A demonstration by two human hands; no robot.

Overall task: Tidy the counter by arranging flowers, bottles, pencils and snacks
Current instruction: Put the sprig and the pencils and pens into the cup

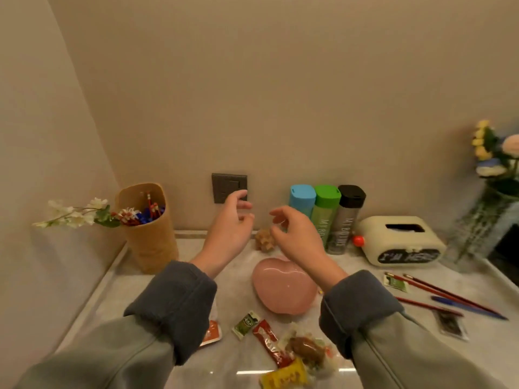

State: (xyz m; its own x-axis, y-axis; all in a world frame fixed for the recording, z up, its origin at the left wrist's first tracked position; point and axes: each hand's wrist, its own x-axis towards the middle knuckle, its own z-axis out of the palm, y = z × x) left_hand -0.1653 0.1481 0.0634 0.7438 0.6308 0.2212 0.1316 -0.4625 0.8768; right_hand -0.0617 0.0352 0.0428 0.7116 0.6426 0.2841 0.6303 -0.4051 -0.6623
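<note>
Raised left hand [227, 228], right hand [297, 237], fingers loosely curled, pink dish [283, 287], scattered snacks [269, 343]

The left sleeve [126, 349] and right sleeve [398, 349] are loose, pale grey-green fabric. Each ends in a thick, darker slate-grey cuff [174, 299] — the left grip [227, 231] and right grip [297, 234] are bare.

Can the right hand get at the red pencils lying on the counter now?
Probably yes. The right hand holds nothing, and the red pencils lie in the open on the counter to its right.
</note>
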